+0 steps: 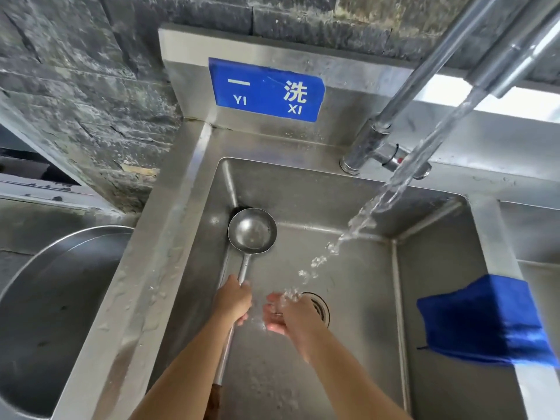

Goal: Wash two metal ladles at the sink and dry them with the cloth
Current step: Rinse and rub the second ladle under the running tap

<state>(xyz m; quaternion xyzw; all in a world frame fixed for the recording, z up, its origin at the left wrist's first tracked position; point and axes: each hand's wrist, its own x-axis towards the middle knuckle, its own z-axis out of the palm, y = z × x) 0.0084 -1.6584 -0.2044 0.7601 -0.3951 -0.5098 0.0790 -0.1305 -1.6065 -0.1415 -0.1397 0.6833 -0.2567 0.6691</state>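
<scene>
Basically a rinse step: the sink [348, 189], a deep brushed-steel basin filling centre frame, has water [357, 225] falling diagonally from the tap [424, 86] at upper right, breaking into droplets near the drain [321, 307]. The stream lands on the right hand, not on the ladle, so to do this well, my read is the bowl should swing right under the flow, tilted so water sheets off, with the free hand rubbing inside the bowl.

Counter [130, 298], wet steel rim at left, beaded with droplets; a large round steel basin [45, 298] sits at lower left. Cloth [485, 322], blue, soft-looking, draped over the sink's right divider at mid right, well apart from both hands. Blue sign [266, 89] on the backsplash, upper centre.

Ladle [252, 228], centre-left of the sink: round shiny bowl facing up, near the back-left corner, long thin steel shaft, dark wood-like end at bottom edge. Only one ladle visible; second not in view.

Left hand [233, 300]: grip closed fully around the ladle shaft. Right hand [288, 313]: grip open, palm cupped under the droplets, holding nothing. Wet steel likely slippery, so keep the fist firm.
</scene>
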